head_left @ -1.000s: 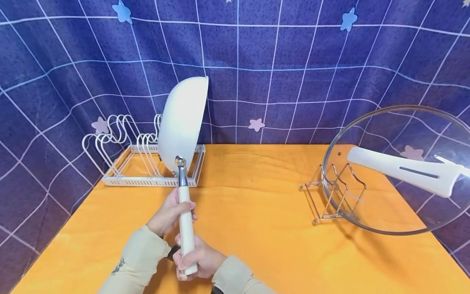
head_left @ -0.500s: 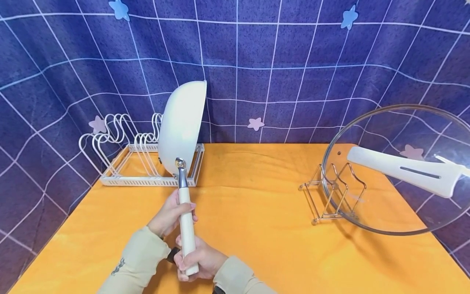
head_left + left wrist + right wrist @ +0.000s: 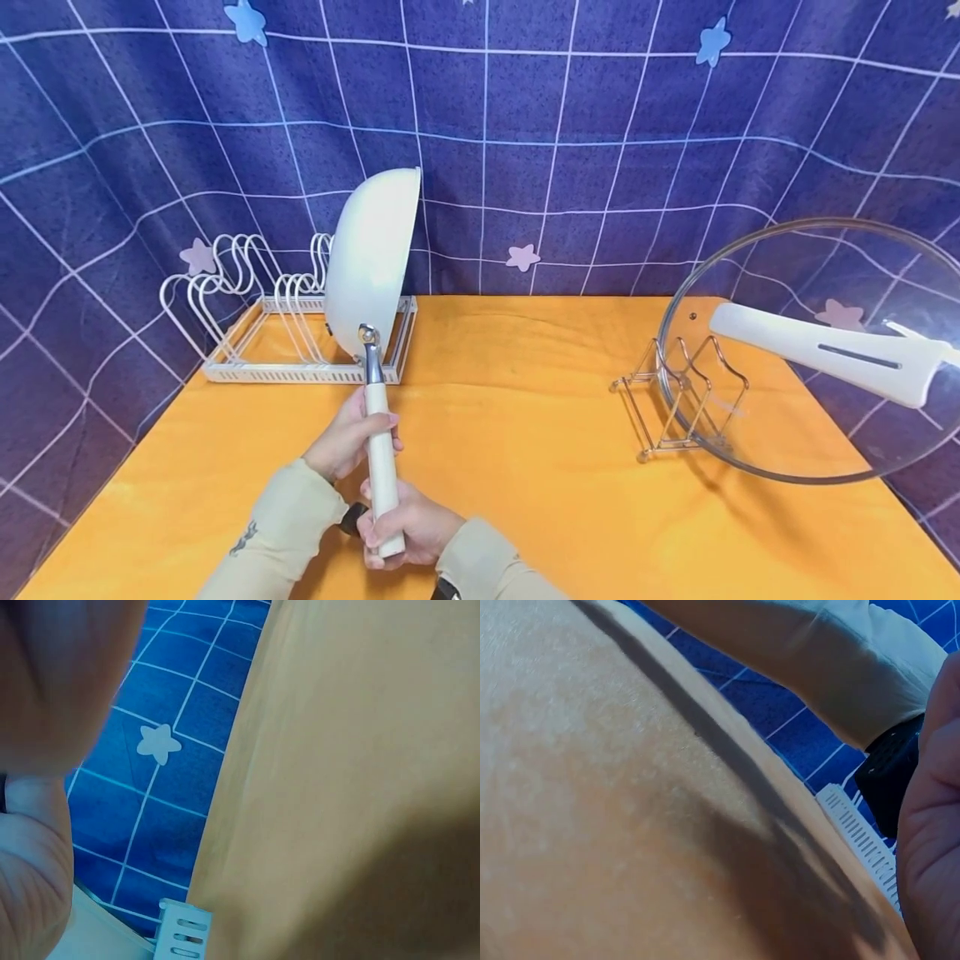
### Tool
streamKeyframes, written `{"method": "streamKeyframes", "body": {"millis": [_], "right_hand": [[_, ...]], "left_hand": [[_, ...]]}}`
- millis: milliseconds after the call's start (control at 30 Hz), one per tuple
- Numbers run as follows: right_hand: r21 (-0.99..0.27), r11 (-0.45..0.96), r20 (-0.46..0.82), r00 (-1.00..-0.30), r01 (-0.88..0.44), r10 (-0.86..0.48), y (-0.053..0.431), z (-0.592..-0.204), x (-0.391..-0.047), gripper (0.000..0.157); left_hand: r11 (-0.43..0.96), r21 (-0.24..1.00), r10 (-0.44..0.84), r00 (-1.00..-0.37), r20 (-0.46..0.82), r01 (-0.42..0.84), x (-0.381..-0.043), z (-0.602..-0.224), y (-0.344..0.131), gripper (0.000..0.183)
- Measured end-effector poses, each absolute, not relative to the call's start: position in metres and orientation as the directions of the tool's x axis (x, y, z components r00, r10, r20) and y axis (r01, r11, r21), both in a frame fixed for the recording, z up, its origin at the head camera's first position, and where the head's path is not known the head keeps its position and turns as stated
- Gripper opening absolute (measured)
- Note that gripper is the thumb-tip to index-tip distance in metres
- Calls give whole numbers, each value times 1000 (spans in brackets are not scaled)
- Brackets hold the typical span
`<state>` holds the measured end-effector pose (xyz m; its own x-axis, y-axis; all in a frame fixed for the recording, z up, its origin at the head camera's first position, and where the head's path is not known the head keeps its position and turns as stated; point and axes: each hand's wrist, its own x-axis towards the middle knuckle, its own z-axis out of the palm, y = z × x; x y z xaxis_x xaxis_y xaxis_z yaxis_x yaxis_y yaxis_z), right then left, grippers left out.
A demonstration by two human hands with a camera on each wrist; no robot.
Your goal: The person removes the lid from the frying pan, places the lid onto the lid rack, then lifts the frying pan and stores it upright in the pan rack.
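A white wok (image 3: 371, 258) stands on its edge over the right end of a white wire rack (image 3: 285, 372), its open side facing right. Its long cream handle (image 3: 382, 467) points toward me. My left hand (image 3: 348, 437) grips the handle near the metal neck, thumb laid across the top. Lower down, my right hand (image 3: 412, 525) holds the handle's end with curled fingers. In the left wrist view, part of the left hand (image 3: 34, 862) blurs the left side, with the wok's white side (image 3: 97, 934) below it. The wok's inside is hidden.
To the right, a glass lid (image 3: 780, 477) with a white handle (image 3: 825, 346) stands upright in a small metal wire rack (image 3: 678, 400). An orange cloth (image 3: 517, 433) covers the table. Behind hangs a blue grid-patterned curtain (image 3: 600, 167) with stars.
The wok has sunk slightly toward the white rack. Both hands keep the same grip on its handle, and the glass lid stays put.
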<state>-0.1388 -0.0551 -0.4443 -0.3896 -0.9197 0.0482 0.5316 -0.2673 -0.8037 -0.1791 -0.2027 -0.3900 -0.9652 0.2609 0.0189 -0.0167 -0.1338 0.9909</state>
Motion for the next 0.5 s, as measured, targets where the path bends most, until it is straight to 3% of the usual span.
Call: {"method": "streamKeyframes", "body": {"millis": [200,500], "right_hand": [[-803,-236,0,-395,547,-918,-59,-442,-137,35],[-864,-109,-213,-553,491,-805,-68,-432,-128,45]], "left_hand": [[-133,991,286,-958,12,-28,-180,-392,-210,31],[-60,991,252,-963,-100,-119,-181,-394,-218,29]]}}
